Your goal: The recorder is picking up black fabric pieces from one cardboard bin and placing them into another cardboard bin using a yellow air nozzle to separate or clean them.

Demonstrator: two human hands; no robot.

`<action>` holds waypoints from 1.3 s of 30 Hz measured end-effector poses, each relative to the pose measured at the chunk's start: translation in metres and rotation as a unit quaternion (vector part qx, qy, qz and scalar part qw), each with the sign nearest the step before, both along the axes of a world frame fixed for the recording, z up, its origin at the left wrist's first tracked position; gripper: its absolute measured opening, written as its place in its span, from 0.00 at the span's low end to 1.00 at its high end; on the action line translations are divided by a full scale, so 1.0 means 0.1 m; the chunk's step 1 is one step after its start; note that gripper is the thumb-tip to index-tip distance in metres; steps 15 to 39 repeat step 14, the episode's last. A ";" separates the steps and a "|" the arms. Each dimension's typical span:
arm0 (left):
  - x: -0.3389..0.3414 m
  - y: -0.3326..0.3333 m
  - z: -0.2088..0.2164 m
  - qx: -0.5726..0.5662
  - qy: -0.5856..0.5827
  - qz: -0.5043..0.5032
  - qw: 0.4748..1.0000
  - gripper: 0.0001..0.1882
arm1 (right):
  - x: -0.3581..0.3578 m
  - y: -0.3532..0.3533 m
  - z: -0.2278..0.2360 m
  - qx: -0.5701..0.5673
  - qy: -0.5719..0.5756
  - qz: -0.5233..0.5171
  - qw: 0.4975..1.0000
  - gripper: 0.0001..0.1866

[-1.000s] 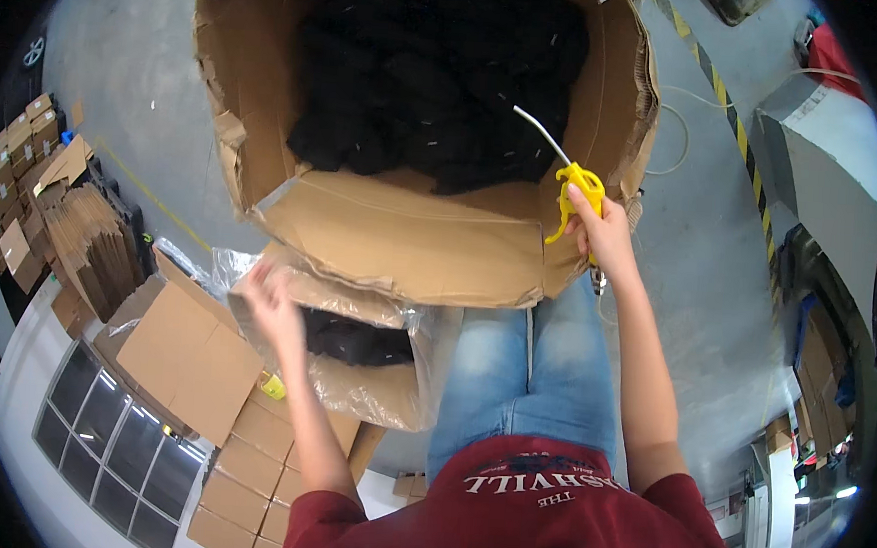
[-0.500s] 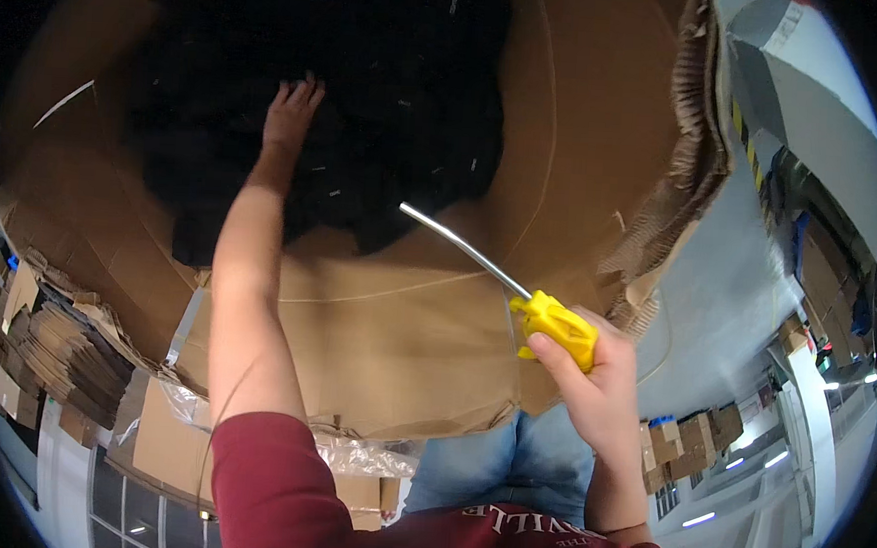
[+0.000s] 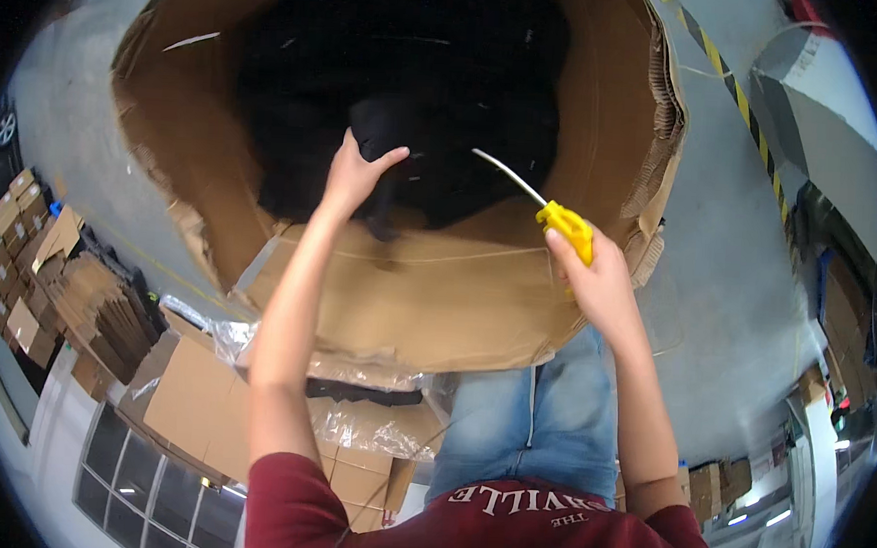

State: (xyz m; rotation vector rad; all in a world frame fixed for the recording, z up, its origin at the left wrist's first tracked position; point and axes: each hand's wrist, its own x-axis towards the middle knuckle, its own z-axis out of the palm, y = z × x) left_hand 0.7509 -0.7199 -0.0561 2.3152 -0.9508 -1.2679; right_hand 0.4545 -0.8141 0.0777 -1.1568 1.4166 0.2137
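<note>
My left hand (image 3: 352,177) grips a piece of black cloth (image 3: 385,122) lifted from the heap. Its fingertips are hidden behind the cloth and the thumb shows on the near side; part of the cloth dangles blurred below. More black cloth (image 3: 469,77) fills the bottom of a big round-walled cardboard box (image 3: 427,313), with small pale bits scattered on it. In my right hand (image 3: 602,283), closed round the yellow handle, is an air blow gun (image 3: 568,229). Its long thin metal nozzle points up and left over the heap, apart from the left hand.
The box's torn, corrugated rim (image 3: 669,137) curves round on the right. Flattened cardboard (image 3: 105,301) and stacked cartons (image 3: 9,237) stand at the left. Clear plastic film (image 3: 381,430) lies below the near wall. Yellow-black tape (image 3: 740,106) marks the floor at right.
My left hand has drawn back toward me, lifting a piece of black cloth from the heap. The blow gun remains in my right hand. The view has shifted, showing more floor around the box.
</note>
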 end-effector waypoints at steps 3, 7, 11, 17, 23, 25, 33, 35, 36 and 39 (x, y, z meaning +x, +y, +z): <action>-0.07 0.30 0.27 -0.049 0.046 0.156 0.986 0.42 | 0.03 0.05 0.00 0.046 -0.041 0.096 0.994 0.21; -0.27 0.74 0.31 -0.015 0.159 0.426 0.891 0.27 | 0.10 0.15 -0.04 0.129 -0.104 0.103 0.981 0.21; -0.53 1.08 0.28 -0.111 0.285 0.551 0.776 0.23 | 0.11 0.30 -0.13 0.193 -0.126 0.136 0.964 0.20; -0.65 1.30 0.22 -0.128 0.231 0.575 0.774 0.21 | 0.07 0.27 -0.26 0.133 -0.110 0.021 0.985 0.21; -0.65 1.30 0.22 -0.128 0.231 0.575 0.774 0.21 | 0.07 0.27 -0.26 0.133 -0.110 0.021 0.985 0.21; -0.65 1.30 0.22 -0.128 0.231 0.575 0.774 0.21 | 0.07 0.27 -0.26 0.133 -0.110 0.021 0.985 0.21; -0.65 1.30 0.22 -0.128 0.231 0.575 0.774 0.21 | 0.07 0.27 -0.26 0.133 -0.110 0.021 0.985 0.21; -0.65 1.30 0.22 -0.128 0.231 0.575 0.774 0.21 | 0.07 0.27 -0.26 0.133 -0.110 0.021 0.985 0.21; -0.65 1.30 0.22 -0.128 0.231 0.575 0.774 0.21 | 0.07 0.27 -0.26 0.133 -0.110 0.021 0.985 0.21; -0.65 1.30 0.22 -0.128 0.231 0.575 0.774 0.21 | 0.07 0.27 -0.26 0.133 -0.110 0.021 0.985 0.21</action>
